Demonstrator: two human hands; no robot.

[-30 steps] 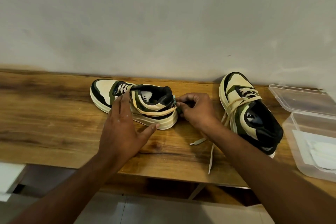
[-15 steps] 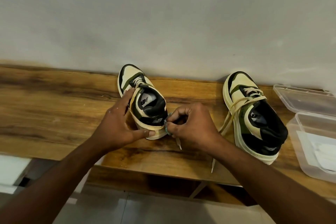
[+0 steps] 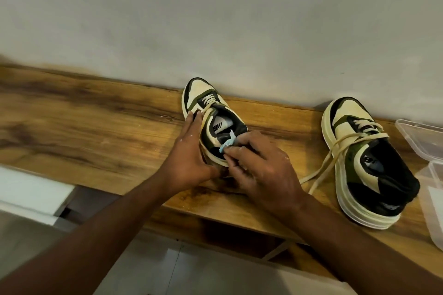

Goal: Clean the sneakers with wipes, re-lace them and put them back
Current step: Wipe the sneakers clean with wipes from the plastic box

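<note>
left sneaker (image 3: 211, 124) turned toe to wall, right hand (image 3: 261, 170) wiping its heel with wipe (image 3: 226, 145)

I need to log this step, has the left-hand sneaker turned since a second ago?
Yes. The left sneaker has swung from lying along the wall to pointing its toe at it, heel toward the person.

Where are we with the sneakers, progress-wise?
Partly done: no sneaker finished. In hand: right hand rubs a small blue wipe on the left sneaker's heel; left hand steadies it. Left: the right sneaker's loose laces, then putting both back.
</note>
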